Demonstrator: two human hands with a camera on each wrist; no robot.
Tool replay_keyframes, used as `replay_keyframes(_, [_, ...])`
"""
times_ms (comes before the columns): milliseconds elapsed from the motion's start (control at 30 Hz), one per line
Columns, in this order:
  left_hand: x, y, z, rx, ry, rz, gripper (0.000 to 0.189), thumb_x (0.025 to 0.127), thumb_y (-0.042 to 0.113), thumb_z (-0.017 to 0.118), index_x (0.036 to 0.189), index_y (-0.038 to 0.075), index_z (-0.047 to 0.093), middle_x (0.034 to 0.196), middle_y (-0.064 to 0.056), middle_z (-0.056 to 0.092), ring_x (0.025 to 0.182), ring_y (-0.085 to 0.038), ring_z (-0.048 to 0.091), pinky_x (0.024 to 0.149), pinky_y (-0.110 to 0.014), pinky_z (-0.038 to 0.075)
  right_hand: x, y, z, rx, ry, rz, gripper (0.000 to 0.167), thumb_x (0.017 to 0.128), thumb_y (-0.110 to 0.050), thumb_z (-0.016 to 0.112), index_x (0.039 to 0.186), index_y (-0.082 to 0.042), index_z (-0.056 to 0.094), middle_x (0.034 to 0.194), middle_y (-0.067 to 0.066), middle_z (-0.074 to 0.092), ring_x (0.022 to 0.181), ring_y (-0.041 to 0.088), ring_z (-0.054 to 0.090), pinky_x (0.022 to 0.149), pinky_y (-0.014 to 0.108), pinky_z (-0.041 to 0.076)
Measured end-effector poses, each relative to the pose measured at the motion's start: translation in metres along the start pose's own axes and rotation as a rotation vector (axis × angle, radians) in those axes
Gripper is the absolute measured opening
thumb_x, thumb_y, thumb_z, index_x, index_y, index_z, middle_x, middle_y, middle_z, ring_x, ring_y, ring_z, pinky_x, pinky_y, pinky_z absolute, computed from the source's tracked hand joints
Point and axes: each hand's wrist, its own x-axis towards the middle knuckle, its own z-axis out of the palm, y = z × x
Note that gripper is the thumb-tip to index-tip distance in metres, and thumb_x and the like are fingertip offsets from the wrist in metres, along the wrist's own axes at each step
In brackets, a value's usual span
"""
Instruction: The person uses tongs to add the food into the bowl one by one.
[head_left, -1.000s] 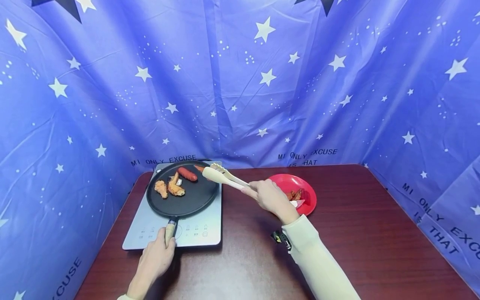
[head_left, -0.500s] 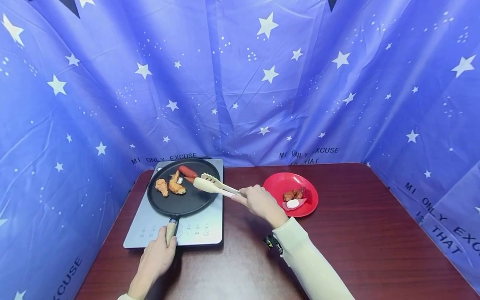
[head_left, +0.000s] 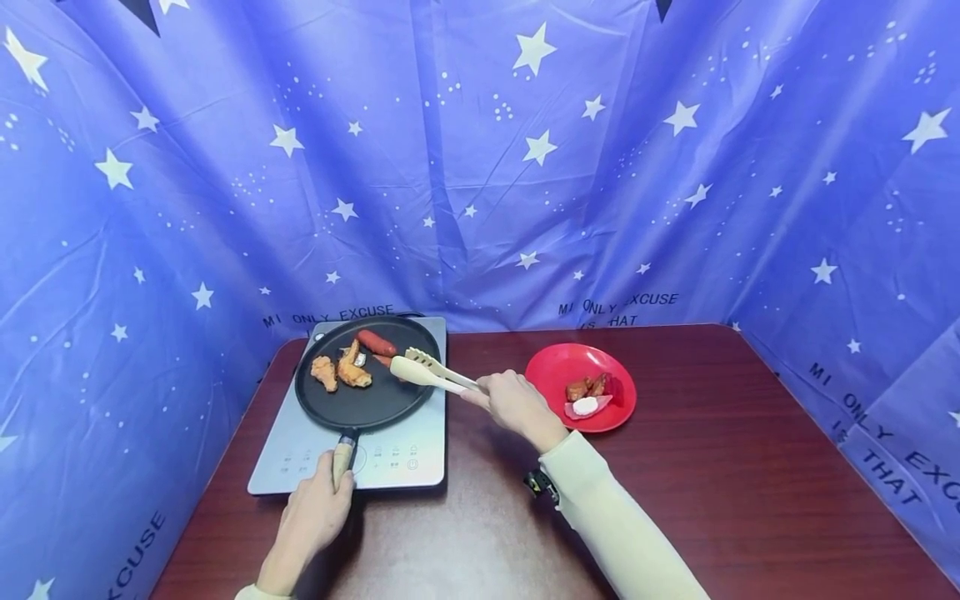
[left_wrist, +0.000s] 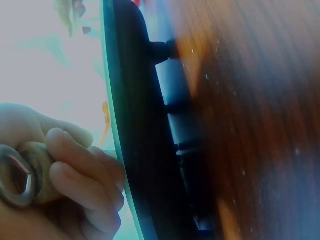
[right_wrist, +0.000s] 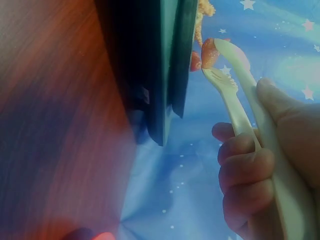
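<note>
Looking at the tongs (head_left: 418,373), what has just changed?

They sit nearer the person than a second ago, when their tips were by the far right edge of the pan (head_left: 360,412); the held sausage (right_wrist: 210,52) has come with them. So the piece seems caught, and I judge the work has reached handling it inside the pan.

How does it look?

Orange-red, with a slight sheen. From the right wrist it shows between the two tips, out ahead of the right fingers (right_wrist: 246,170); from the head, the tongs hide much of it.

And the fingers?

Those on the right curl round the tongs' arms. The left fingers (left_wrist: 75,185) wrap the pan handle (head_left: 342,458), with the pan stretching ahead of them over the hotplate (head_left: 273,475).

What else is about?

Past the tips, farther from the right fingers, lie the other sausage (head_left: 376,342), a golden wing (head_left: 353,371) and a crisp drumstick (head_left: 324,373). Just right of those fingers, a red plate (head_left: 551,362) carrying brown pieces (head_left: 577,389) rests on the worktop (head_left: 750,467).
</note>
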Motion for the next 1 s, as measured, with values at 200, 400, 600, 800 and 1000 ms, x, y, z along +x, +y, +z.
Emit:
replay_keyframes(200, [0.001, -0.001, 0.0, 0.012, 0.003, -0.002, 0.046, 0.096, 0.027, 0.045, 0.132, 0.0, 0.036, 0.065, -0.007, 0.047, 0.057, -0.023, 0.047, 0.051, -0.038, 0.036, 0.005, 0.004, 0.004, -0.007, 0.014, 0.014, 0.032, 0.091, -0.048, 0.057, 0.076, -0.02, 0.063, 0.053, -0.002, 0.046, 0.051, 0.019, 0.048, 0.047, 0.034, 0.037])
replay_keyframes(400, [0.002, -0.001, 0.0, 0.012, 0.01, 0.005, 0.046, 0.095, 0.026, 0.046, 0.132, 0.0, 0.036, 0.066, -0.007, 0.049, 0.059, -0.023, 0.049, 0.051, -0.039, 0.037, 0.01, 0.007, 0.006, 0.007, 0.042, 0.043, 0.035, 0.091, -0.048, 0.056, 0.071, -0.02, 0.06, 0.054, -0.001, 0.046, 0.051, 0.02, 0.048, 0.047, 0.035, 0.037])
replay_keyframes(600, [0.002, 0.0, 0.001, 0.013, 0.008, 0.005, 0.047, 0.096, 0.026, 0.046, 0.133, -0.001, 0.036, 0.065, -0.007, 0.048, 0.058, -0.023, 0.048, 0.051, -0.038, 0.037, 0.017, 0.007, 0.008, -0.012, 0.055, 0.074, 0.038, 0.091, -0.049, 0.055, 0.069, -0.018, 0.058, 0.054, 0.0, 0.048, 0.052, 0.021, 0.051, 0.047, 0.035, 0.038])
replay_keyframes(800, [0.001, 0.001, 0.0, 0.008, 0.002, -0.005, 0.046, 0.096, 0.026, 0.045, 0.132, -0.001, 0.036, 0.065, -0.007, 0.047, 0.057, -0.022, 0.047, 0.05, -0.037, 0.035, 0.026, 0.003, 0.008, -0.021, 0.042, 0.092, 0.039, 0.091, -0.049, 0.056, 0.071, -0.016, 0.061, 0.056, 0.002, 0.049, 0.053, 0.023, 0.052, 0.048, 0.037, 0.039])
replay_keyframes(1000, [0.001, 0.001, 0.0, 0.021, -0.008, -0.004, 0.049, 0.096, 0.027, 0.045, 0.134, -0.003, 0.034, 0.068, -0.008, 0.05, 0.059, -0.022, 0.048, 0.051, -0.038, 0.037, 0.032, 0.003, 0.01, -0.021, 0.023, 0.117, 0.04, 0.091, -0.05, 0.056, 0.073, -0.014, 0.064, 0.057, 0.002, 0.05, 0.053, 0.023, 0.053, 0.049, 0.037, 0.04])
